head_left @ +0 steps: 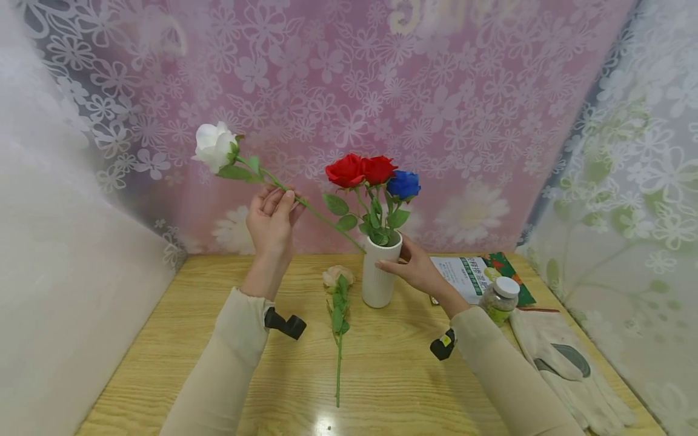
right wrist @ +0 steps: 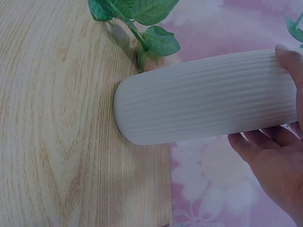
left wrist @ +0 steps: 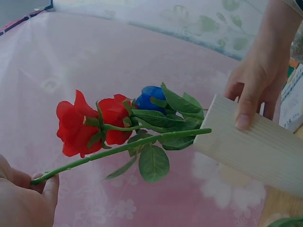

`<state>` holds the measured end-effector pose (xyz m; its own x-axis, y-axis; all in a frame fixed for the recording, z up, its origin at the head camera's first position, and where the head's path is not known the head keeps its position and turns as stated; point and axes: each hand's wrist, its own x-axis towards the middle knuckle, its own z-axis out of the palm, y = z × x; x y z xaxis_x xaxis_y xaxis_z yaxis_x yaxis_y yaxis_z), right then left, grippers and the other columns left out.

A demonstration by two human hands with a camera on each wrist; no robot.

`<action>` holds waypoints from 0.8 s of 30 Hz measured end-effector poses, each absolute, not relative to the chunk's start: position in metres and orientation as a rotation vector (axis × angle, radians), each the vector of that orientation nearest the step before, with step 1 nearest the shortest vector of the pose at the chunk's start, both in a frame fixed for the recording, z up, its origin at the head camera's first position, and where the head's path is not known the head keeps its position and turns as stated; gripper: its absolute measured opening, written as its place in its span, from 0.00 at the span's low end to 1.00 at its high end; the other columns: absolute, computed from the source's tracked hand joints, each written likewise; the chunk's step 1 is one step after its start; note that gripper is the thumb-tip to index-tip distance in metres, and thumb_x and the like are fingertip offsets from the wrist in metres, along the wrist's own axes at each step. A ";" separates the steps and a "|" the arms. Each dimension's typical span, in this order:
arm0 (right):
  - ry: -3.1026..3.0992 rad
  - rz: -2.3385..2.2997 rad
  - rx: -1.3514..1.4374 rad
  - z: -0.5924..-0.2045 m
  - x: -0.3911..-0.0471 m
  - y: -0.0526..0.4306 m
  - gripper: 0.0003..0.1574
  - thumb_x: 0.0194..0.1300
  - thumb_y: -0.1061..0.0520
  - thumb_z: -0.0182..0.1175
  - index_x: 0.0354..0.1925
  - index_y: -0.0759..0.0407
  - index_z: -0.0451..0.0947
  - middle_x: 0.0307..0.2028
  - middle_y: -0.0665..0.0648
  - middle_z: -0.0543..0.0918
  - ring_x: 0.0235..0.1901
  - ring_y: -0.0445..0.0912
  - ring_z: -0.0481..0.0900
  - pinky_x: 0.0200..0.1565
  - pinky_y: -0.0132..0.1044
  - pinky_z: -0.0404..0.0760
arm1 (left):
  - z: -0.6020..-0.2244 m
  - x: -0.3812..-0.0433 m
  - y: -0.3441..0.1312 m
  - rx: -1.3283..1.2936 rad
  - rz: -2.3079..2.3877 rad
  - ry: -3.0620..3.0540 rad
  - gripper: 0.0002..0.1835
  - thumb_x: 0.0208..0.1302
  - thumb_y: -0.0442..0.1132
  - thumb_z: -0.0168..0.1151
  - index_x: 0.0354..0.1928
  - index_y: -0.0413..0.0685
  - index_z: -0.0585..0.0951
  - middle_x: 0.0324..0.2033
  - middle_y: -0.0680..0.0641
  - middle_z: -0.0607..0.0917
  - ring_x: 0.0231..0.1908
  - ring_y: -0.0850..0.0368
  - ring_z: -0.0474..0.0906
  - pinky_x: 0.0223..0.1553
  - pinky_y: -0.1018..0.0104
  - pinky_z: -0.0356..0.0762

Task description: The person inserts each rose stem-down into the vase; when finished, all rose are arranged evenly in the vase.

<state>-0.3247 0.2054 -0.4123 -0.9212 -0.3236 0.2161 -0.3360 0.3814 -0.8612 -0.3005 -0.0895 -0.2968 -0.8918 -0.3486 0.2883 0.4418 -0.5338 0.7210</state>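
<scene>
My left hand (head_left: 274,221) pinches the green stem of a white rose (head_left: 215,147) between thumb and fingers. The bloom points up and left, and the stem slants down so that its cut end overlaps the rim of a white ribbed vase (head_left: 378,275) in the head view. Round the upper part of that upright vase, my right hand (head_left: 417,266) grips with the thumb in front and fingers behind. Two red roses (left wrist: 75,124) and a blue rose (head_left: 403,184) stand in the vase with their green leaves. In the left wrist view the white bloom is out of frame.
A pale peach rose (head_left: 338,277) lies on the wooden table (head_left: 218,363), left of the vase. To the right are a printed packet (head_left: 460,275), a jar with a white lid (head_left: 500,300) and pale work gloves (head_left: 556,357). Flowered curtain (head_left: 436,91) hangs behind the table.
</scene>
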 end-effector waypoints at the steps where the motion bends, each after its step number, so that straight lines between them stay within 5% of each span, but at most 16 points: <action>1: -2.601 1.626 0.619 -0.412 -0.325 0.205 0.54 0.70 0.46 0.72 0.83 0.40 0.54 0.74 0.58 0.73 0.72 0.60 0.74 0.67 0.60 0.80 | -0.295 -0.301 -0.088 -0.143 -2.413 -1.161 0.15 0.73 0.25 0.62 0.57 0.38 0.73 0.41 0.47 0.88 0.42 0.53 0.87 0.47 0.62 0.91; 9: -2.601 1.632 0.625 -0.412 -0.325 0.206 0.54 0.70 0.46 0.71 0.83 0.39 0.54 0.74 0.59 0.73 0.73 0.60 0.74 0.66 0.61 0.80 | -0.285 -0.305 -0.076 -0.108 -2.463 -1.041 0.13 0.72 0.23 0.62 0.48 0.46 0.74 0.35 0.49 0.87 0.37 0.56 0.87 0.46 0.60 0.91; 24: -2.601 1.639 0.629 -0.412 -0.325 0.206 0.53 0.71 0.46 0.71 0.83 0.39 0.54 0.73 0.58 0.74 0.72 0.60 0.75 0.66 0.61 0.81 | -0.292 -0.311 -0.056 -0.114 -2.423 -1.047 0.12 0.70 0.20 0.62 0.45 0.41 0.73 0.31 0.49 0.87 0.31 0.57 0.87 0.34 0.68 0.88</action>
